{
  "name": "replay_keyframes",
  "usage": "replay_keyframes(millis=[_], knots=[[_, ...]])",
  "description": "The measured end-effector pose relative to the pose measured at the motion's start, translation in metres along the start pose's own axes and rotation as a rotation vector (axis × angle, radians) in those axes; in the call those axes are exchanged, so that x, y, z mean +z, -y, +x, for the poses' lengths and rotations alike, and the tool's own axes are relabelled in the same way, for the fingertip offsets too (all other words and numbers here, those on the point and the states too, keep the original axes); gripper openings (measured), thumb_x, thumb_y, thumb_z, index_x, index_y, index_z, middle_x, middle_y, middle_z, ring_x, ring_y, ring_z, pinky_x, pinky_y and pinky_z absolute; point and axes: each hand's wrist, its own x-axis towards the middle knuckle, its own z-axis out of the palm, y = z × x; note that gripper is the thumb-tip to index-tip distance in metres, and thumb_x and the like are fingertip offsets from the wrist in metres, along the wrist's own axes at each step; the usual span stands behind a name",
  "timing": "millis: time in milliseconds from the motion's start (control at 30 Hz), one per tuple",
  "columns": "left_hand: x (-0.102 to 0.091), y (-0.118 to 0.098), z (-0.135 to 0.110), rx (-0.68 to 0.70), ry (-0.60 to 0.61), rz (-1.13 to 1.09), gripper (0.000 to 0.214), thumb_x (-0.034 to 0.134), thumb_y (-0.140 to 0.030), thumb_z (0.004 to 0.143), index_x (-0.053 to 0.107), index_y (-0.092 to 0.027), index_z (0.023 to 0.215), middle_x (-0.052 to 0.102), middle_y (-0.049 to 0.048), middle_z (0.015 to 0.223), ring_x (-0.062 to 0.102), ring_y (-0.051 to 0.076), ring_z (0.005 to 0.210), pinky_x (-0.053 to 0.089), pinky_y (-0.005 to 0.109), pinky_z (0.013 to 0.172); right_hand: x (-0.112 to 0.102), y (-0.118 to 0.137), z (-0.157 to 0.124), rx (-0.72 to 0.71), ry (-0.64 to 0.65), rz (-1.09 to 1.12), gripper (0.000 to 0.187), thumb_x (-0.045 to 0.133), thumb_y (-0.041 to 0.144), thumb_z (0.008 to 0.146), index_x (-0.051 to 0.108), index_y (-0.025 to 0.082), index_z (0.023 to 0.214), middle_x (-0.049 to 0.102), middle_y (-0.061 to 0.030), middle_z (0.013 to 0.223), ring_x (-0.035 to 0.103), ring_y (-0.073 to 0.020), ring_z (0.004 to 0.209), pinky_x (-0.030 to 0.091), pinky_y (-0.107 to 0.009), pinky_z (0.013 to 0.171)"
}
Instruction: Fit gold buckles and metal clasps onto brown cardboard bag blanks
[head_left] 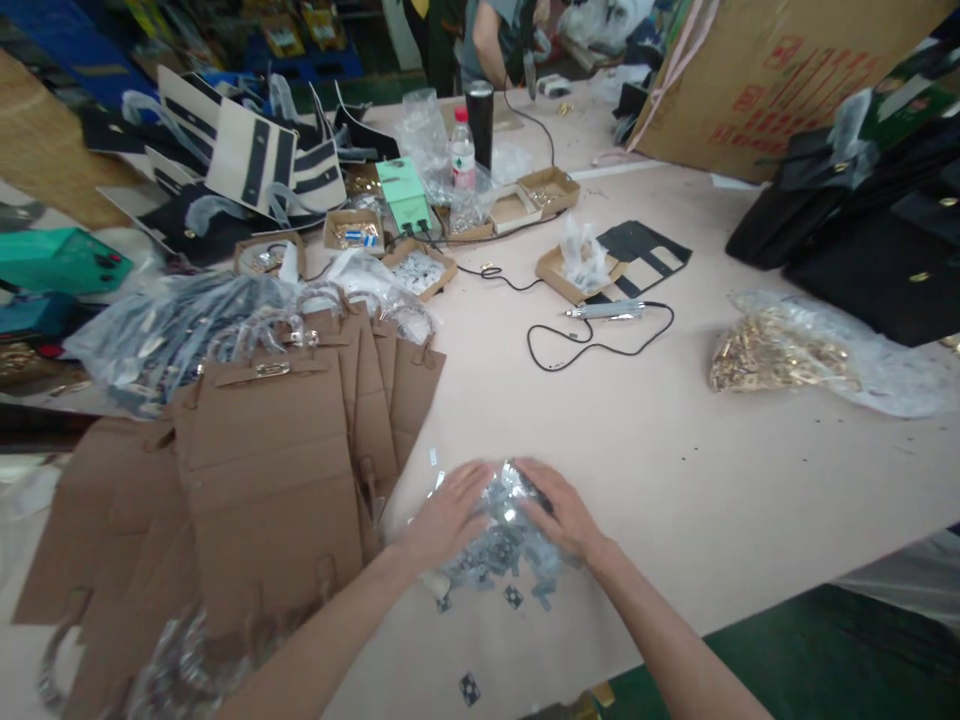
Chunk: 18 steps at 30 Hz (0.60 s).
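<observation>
Fingers of both hands, left hand (448, 515) and right hand (561, 510), lie spread flat, cupping a clear bag (504, 535).

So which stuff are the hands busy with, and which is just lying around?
In hand:
left hand
right hand
clear bag of small dark parts

Lying about:
brown bag panels
bag of gold fittings
corded tool
water bottle
black bags

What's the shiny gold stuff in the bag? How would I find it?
Look at the big pale table, on its right side, just in front of the black bags. There lies a clear plastic bag of gold metal pieces. The heap under the person's hands is silvery-grey, but this one glitters gold.
</observation>
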Motion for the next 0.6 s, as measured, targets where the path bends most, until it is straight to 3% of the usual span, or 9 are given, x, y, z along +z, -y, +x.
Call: replay_keyframes(millis=[100,133,233,367,500,600], knots=[[-0.005,0.019,-0.004,-0.317,-0.277,0.053,0.069,0.039,-0.041,0.108,0.013,-0.020,0.168,0.024,0.0129,0.173,0.019,0.030,0.161,0.026,0.057,0.131,-0.013,-0.011,0.034,0.026,-0.045,-0.031,0.059,0.052,0.042,0.105,0.040,0.029,0.161,0.050,-0.0081,0.160,0.043,-0.0288,0.151,0.034,-0.059,0.126],[-0.004,0.023,-0.005,-0.380,-0.315,0.061,0.071,0.039,-0.042,0.108,0.010,-0.018,0.168,0.022,0.0145,0.173,0.017,0.031,0.161,0.025,0.058,0.131,-0.012,-0.013,0.046,0.018,-0.029,-0.041,0.060,0.052,0.043,0.105,0.039,0.028,0.161,0.050,-0.0083,0.160,0.043,-0.0290,0.151,0.033,-0.059,0.127],[0.004,0.022,-0.009,-0.304,-0.198,0.039,0.076,0.042,-0.047,0.107,0.008,-0.017,0.168,0.018,0.0158,0.174,0.015,0.031,0.162,0.024,0.057,0.131,0.010,-0.006,0.061,-0.049,0.065,-0.066,0.061,0.057,0.046,0.102,0.045,0.027,0.158,0.051,-0.0086,0.159,0.044,-0.0297,0.150,0.032,-0.057,0.127],[0.010,-0.001,-0.024,-0.075,0.014,-0.080,0.081,0.047,-0.051,0.105,0.007,-0.021,0.168,0.020,0.0143,0.174,0.019,0.030,0.161,0.023,0.055,0.131,0.039,0.020,0.029,-0.121,0.148,-0.048,0.066,0.065,0.047,0.096,0.047,0.028,0.157,0.048,-0.0082,0.161,0.044,-0.0311,0.150,0.029,-0.059,0.128],[0.002,-0.009,-0.037,-0.064,0.067,-0.231,0.075,0.043,-0.049,0.107,0.009,-0.024,0.168,0.024,0.0121,0.173,0.025,0.027,0.160,0.027,0.050,0.132,0.029,0.029,-0.005,-0.061,0.150,0.047,0.063,0.063,0.045,0.098,0.046,0.030,0.157,0.051,-0.0071,0.159,0.047,-0.0295,0.148,0.033,-0.057,0.126],[-0.001,-0.008,-0.044,-0.174,-0.001,-0.228,0.071,0.039,-0.047,0.108,0.009,-0.023,0.168,0.018,0.0118,0.175,0.017,0.028,0.162,0.024,0.053,0.132,0.015,0.018,-0.017,0.107,-0.050,-0.022,0.058,0.059,0.043,0.100,0.049,0.029,0.156,0.053,-0.0071,0.158,0.045,-0.0308,0.149,0.034,-0.059,0.126]])
